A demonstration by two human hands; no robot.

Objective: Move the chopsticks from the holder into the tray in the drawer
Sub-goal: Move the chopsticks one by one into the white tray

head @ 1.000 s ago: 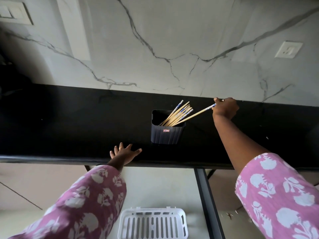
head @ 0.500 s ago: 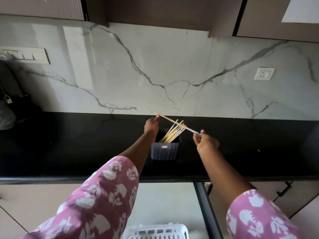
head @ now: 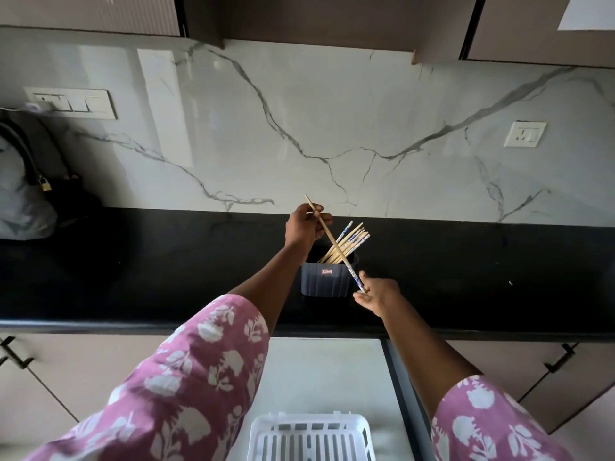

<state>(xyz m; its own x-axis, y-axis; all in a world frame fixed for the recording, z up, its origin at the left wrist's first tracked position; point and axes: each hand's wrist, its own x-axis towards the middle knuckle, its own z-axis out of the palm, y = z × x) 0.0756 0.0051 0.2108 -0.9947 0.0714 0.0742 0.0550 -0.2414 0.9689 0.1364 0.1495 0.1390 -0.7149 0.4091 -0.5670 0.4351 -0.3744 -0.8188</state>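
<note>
bag [head: 71, 197] far left on counter [head: 166, 267]; held chopstick [head: 329, 235] crosses bundle [head: 354, 235] in holder [head: 324, 282]

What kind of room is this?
Most likely a home kitchen: a black counter under wall cupboards, a holder of chopsticks on it, and an open drawer with a white tray below.

Holder [head: 327, 284] on the counter [head: 149, 277] — chopsticks [head: 352, 237] inside, tray [head: 311, 437] in the drawer [head: 326, 371] below

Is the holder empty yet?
No: a bunch of chopsticks leans inside the holder; the left hand and right hand hold one chopstick.
</note>
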